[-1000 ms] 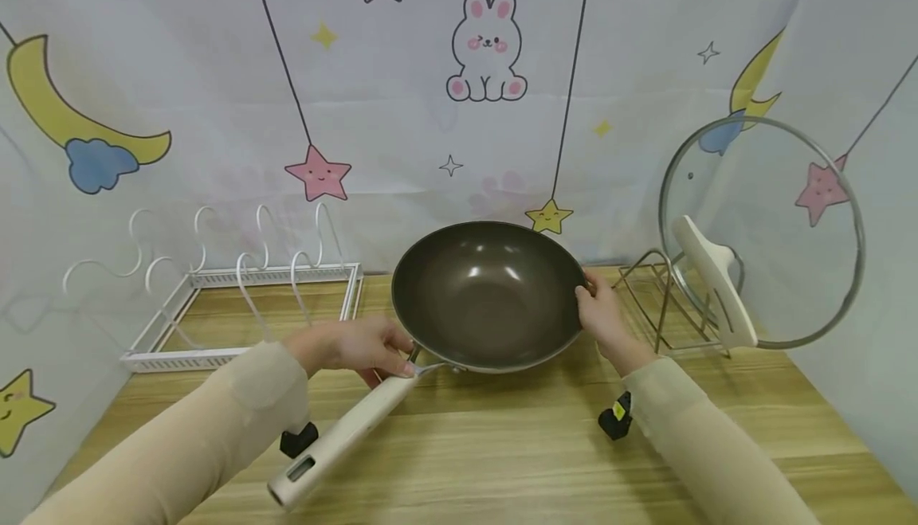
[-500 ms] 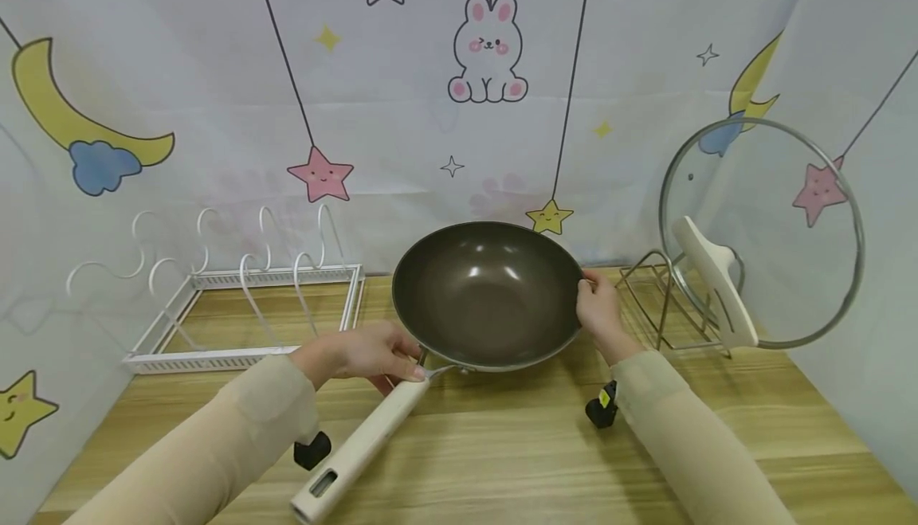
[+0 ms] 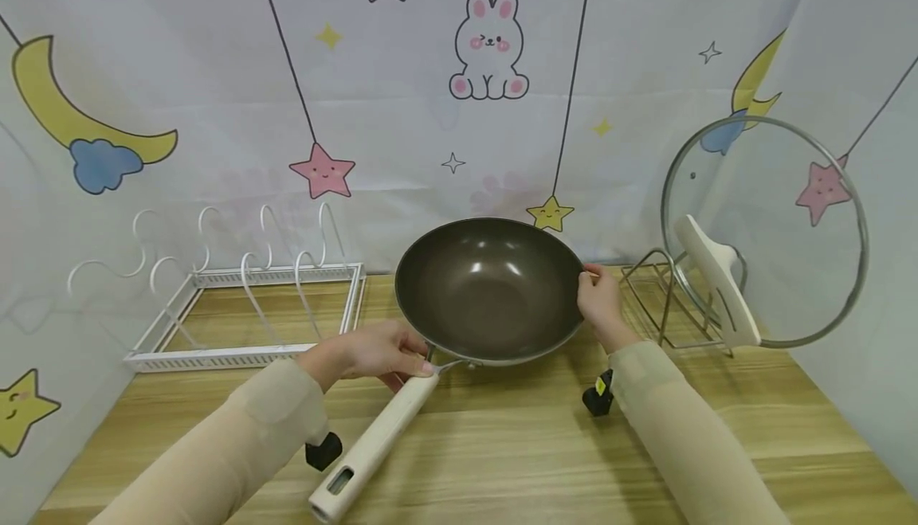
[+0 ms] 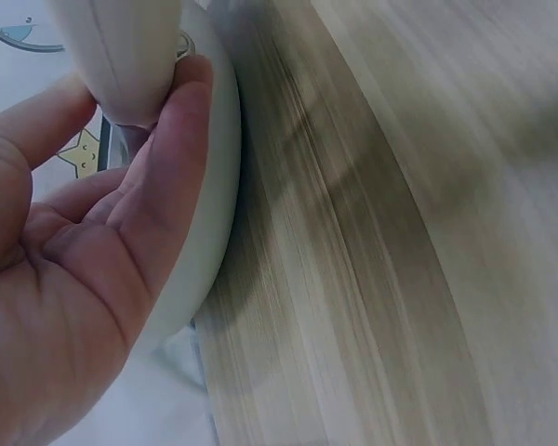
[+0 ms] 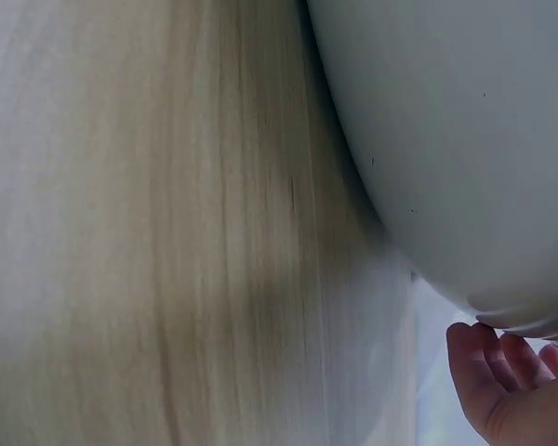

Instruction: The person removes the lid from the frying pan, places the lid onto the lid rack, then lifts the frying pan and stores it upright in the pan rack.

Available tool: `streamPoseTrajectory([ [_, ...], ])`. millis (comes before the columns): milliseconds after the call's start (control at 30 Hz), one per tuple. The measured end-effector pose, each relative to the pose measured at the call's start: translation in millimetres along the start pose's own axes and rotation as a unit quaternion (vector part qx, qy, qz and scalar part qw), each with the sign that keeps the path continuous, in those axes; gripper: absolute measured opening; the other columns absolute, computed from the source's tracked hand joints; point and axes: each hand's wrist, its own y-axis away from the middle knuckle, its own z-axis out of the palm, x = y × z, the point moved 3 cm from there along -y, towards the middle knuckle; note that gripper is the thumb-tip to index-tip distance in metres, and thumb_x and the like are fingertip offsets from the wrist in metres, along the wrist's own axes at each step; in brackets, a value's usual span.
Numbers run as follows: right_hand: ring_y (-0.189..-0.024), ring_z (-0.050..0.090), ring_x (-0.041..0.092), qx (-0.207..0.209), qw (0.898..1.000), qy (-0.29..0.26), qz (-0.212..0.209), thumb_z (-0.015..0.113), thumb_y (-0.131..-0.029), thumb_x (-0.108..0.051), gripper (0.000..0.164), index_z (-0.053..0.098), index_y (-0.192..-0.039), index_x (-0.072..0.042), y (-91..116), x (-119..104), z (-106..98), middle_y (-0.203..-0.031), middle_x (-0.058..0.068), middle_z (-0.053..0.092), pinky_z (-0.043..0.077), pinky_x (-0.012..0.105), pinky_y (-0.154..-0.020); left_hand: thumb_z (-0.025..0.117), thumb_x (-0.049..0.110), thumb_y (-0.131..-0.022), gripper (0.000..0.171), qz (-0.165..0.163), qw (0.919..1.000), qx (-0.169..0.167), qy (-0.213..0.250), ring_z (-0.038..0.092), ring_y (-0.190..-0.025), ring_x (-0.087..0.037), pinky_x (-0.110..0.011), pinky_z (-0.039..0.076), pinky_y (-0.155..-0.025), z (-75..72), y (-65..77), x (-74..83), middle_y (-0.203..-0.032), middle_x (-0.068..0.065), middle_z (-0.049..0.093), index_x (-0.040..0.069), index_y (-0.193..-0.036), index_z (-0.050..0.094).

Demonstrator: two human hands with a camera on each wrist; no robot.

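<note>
A wok [image 3: 491,302] with a dark brown inside and pale outside stands mid-table at the back, its mouth facing up and toward me. Its cream handle [image 3: 380,441] points to the front left. My left hand [image 3: 382,352] pinches that handle near the metal neck; the left wrist view shows thumb and fingers on both sides of the handle end [image 4: 121,60]. At the wok's right rim, my right hand [image 3: 601,302] grips the edge, with fingertips against the pale outer wall [image 5: 456,149] in the right wrist view. Whether the wok's base touches the table cannot be told.
A white rack [image 3: 194,359] with curved wire dividers stands on the wooden table [image 3: 516,453] at left. On the right, a wire stand [image 3: 667,302] holds a glass lid [image 3: 796,254] upright, its cream handle toward me. A patterned cloth [image 3: 402,127] hangs close behind.
The handle's free end has swung to the right, the left hand moving right with it. The wok bowl has turned slightly and shifted only a little. The right hand keeps hold of the rim.
</note>
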Motion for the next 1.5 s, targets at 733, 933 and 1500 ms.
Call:
streamPoseTrajectory([
  [733, -0.131, 0.041, 0.031, -0.028, 0.994, -0.109, 0.007, 0.041, -0.099, -0.020, 0.049, 0.033, -0.145, -0.004, 11.5, 9.4, 0.2, -0.144, 0.019, 0.039, 0.038, 0.040, -0.107, 0.066, 0.019, -0.088, 0.037, 0.008, 0.9961, 0.068, 0.056, 0.067, -0.073, -0.013, -0.036, 0.059, -0.071, 17.4, -10.4, -5.2, -0.083, -0.006, 0.071, -0.010, -0.110, 0.062],
  [933, -0.107, 0.050, 0.021, 0.036, 0.990, -0.139, 0.009, 0.044, -0.097, -0.017, 0.043, 0.043, -0.137, 0.000, 22.6, 14.5, 4.9, -0.126, 0.017, 0.050, 0.045, 0.018, -0.081, 0.067, 0.021, -0.088, 0.039, 0.010, 0.9956, 0.074, 0.056, 0.067, -0.074, -0.014, -0.035, 0.059, -0.071, 16.7, -10.8, -7.1, -0.085, -0.007, 0.071, -0.009, -0.113, 0.061],
  [1500, -0.089, 0.052, 0.000, -0.014, 0.986, -0.169, 0.002, 0.047, -0.099, -0.024, 0.049, 0.038, -0.144, -0.006, 28.1, 19.6, 1.9, -0.138, 0.014, 0.044, 0.047, 0.012, -0.066, 0.069, 0.022, -0.086, 0.042, 0.054, 0.9908, 0.102, 0.071, 0.068, -0.070, -0.013, -0.035, 0.059, -0.066, 21.1, -11.1, -16.8, -0.086, -0.010, 0.072, -0.010, -0.112, 0.062],
])
